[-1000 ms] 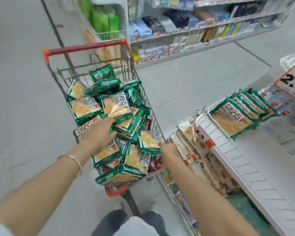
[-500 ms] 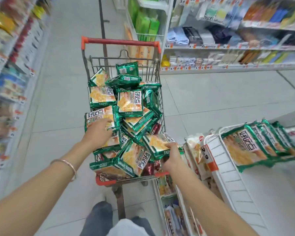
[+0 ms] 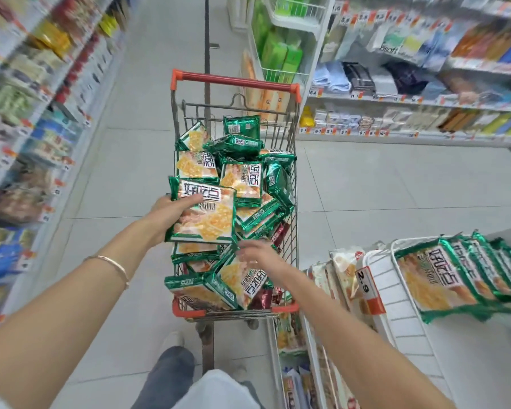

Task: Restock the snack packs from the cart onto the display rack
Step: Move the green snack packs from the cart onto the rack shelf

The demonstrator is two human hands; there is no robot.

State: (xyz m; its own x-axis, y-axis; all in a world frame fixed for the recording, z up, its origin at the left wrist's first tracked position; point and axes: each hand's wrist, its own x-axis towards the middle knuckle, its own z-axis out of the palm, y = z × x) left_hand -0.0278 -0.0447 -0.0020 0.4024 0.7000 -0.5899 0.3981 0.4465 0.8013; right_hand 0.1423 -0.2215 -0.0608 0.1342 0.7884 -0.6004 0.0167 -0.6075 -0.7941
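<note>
Judged partly done. In display rack (image 3: pixel 381 261): row of packs (image 3: pixel 443 278) shelved. In cart (image 3: pixel 236 81): heap of snack packs (image 3: pixel 242 178) outstanding. Gripped in left hand (image 3: pixel 167 209): one pack (image 3: pixel 204 216), raised above heap. Right hand (image 3: pixel 260 256): fingers spread, holding nothing, over heap.

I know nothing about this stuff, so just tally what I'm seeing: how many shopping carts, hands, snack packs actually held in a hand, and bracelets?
Shopping cart: 1
Hands, left hand and right hand: 2
Snack pack held in a hand, the left: 1
Bracelet: 1
Total: 5
</note>
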